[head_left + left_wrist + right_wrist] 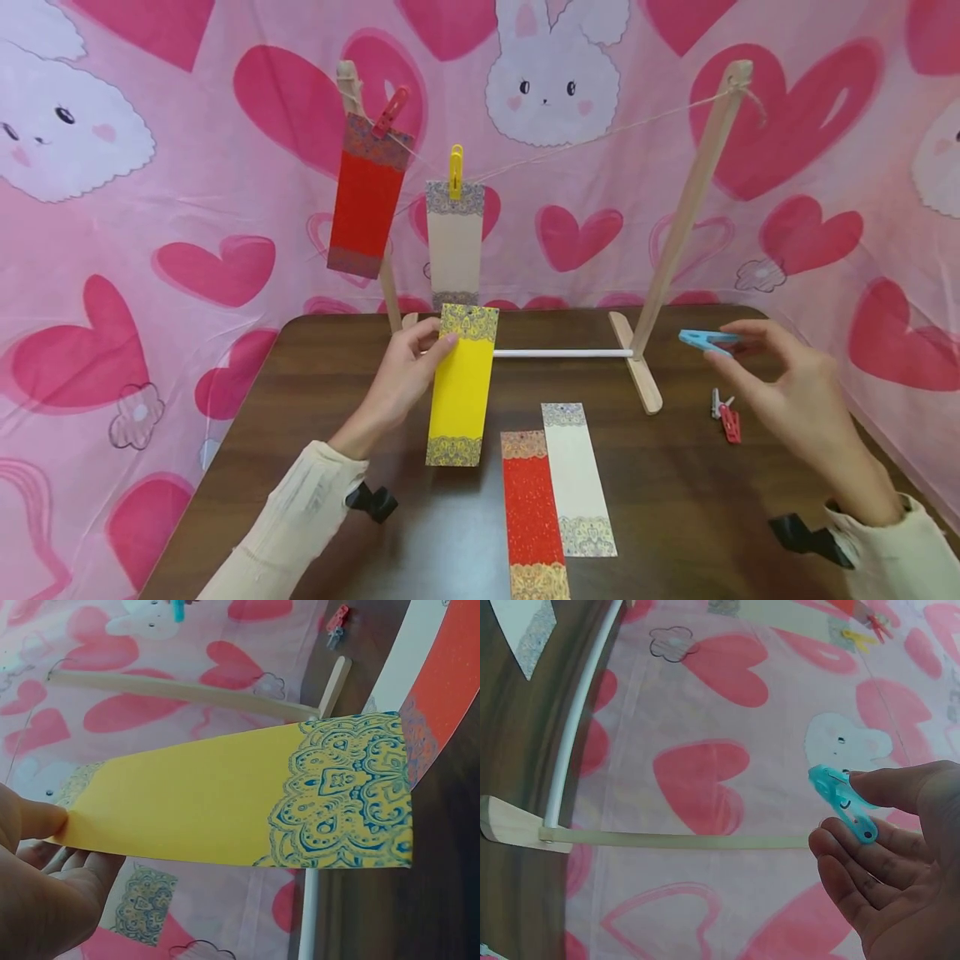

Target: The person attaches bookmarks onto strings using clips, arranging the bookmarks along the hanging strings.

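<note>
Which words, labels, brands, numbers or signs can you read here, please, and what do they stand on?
There is no readable text in any view.
The yellow card shows lace-like patterns and the backdrop hearts, rabbits and flowers, but no lettering.
Any marking on the blue clothespin is too small to read.

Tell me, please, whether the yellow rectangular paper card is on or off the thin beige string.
Off: the left hand pinches the yellow card, unclipped, below and apart from the string.
</note>
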Motion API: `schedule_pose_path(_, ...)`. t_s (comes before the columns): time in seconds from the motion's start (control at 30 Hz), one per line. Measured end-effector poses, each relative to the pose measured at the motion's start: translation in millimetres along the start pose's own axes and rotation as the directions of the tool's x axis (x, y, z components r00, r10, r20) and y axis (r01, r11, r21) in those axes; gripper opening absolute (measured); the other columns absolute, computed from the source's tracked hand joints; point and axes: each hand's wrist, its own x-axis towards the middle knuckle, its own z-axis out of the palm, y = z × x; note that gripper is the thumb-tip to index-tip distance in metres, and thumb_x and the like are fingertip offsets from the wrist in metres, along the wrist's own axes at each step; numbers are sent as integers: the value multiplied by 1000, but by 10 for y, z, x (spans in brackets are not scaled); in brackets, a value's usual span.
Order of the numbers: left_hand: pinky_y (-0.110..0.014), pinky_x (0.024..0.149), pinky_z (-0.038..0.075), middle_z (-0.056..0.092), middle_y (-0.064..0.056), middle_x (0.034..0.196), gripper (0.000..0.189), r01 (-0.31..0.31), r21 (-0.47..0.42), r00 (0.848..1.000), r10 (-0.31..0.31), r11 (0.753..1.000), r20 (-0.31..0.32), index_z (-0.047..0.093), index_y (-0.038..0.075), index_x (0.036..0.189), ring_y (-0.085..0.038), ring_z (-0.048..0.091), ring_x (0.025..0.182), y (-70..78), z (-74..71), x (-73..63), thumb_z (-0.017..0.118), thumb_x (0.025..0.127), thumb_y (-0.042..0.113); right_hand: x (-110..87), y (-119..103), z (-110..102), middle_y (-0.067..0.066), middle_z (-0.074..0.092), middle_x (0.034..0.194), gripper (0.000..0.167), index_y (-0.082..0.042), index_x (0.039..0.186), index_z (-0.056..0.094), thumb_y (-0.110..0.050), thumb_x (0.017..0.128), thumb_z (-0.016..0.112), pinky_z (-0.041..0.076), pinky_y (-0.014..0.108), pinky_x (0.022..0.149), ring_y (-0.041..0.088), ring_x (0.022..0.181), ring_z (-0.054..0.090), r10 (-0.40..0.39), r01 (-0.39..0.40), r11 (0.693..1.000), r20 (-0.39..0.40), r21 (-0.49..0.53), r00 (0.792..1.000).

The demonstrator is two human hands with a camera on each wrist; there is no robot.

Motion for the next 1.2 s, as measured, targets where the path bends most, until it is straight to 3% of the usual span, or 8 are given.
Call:
schedule_pose_path(0.07, -24, 73, 46, 53, -14, 94, 17, -15, 13, 1000, 16, 1000, -10, 67, -1, 107, -26, 47, 109, 16, -14, 27, 64, 98, 13, 24, -6, -25, -25, 65, 91, 44, -5, 109, 71, 8, 69, 85, 37, 9, 70, -10, 84, 59, -16, 16, 1000, -7, -3, 1000)
schedule_pose_path(0.13, -24, 65, 45, 49, -15, 94, 18, -25, 17, 1000, 25, 1000, -7, 67, -1, 108, -29, 48, 87, 35, -28, 49, 64, 98, 14, 46, -15, -51, -26, 66, 92, 43, -6, 108, 73, 7, 68, 86, 36, 9, 69, -12, 85, 58, -26, 25, 1000, -16, -16, 1000)
schedule_pose_path(0.23, -23, 65, 50, 58, -18, 93, 19, -18, -20, 1000, 18, 1000, 10, 66, -1, 110, -26, 55, 78, 58, -48, 75, 63, 99, 15, 84, -38, -94, -15, 72, 91, 42, -7, 106, 74, 4, 68, 87, 36, 9, 72, -14, 87, 58, -37, 36, 999, -24, -23, 999)
schedule_pose_path(0.37, -25, 69, 54, 65, -21, 94, 22, -15, -62, 1000, 17, 998, 25, 64, -2, 114, -26, 60, 79, 70, -42, 115, 61, 100, 14, 130, -90, -157, 6, 75, 90, 40, -8, 107, 75, 1, 70, 87, 34, 13, 60, -12, 82, 57, -47, 46, 998, -19, -38, 999)
schedule_pose_path(0.57, -25, 70, 53, 64, -20, 95, 23, -31, -39, 999, 32, 999, 21, 65, -2, 115, -27, 60, 80, 67, 19, 182, 61, 100, 15, 236, -148, -196, 6, 75, 90, 42, -10, 108, 76, -2, 69, 88, 22, 18, 48, -11, 64, 48, -93, 93, 993, -3, -70, 996)
schedule_pose_path(0.8, -31, 74, 58, 66, -17, 98, 23, -56, -41, 998, 56, 998, 11, 66, 2, 115, -29, 63, 83, 124, 89, 302, 60, 101, 20, 463, -268, -166, 7, 75, 87, 45, -9, 109, 76, 0, 66, 90, 39, 6, 81, -16, 84, 56, -165, 166, 984, 27, -71, 986)
schedule_pose_path(1.0, -36, 80, 58, 68, -17, 103, 25, -68, -91, 998, 68, 994, 0, 65, 3, 119, -30, 66, 87, 204, 128, 427, 59, 101, 20, 685, -390, -109, 6, 75, 93, 50, -6, 112, 75, 3, 65, 89, 41, 2, 83, -18, 92, 57, -250, 253, 966, 65, -45, 966)
schedule_pose_path(1.2, -36, 84, 57, 68, -15, 107, 28, -95, -107, 995, 95, 990, -8, 65, 4, 121, -29, 66, 91, 291, 164, 546, 59, 101, 22, 842, -540, -75, 5, 74, 98, 58, -10, 126, 68, 0, 71, 87, 41, 6, 84, -18, 92, 56, -216, 220, 975, 95, -36, 972)
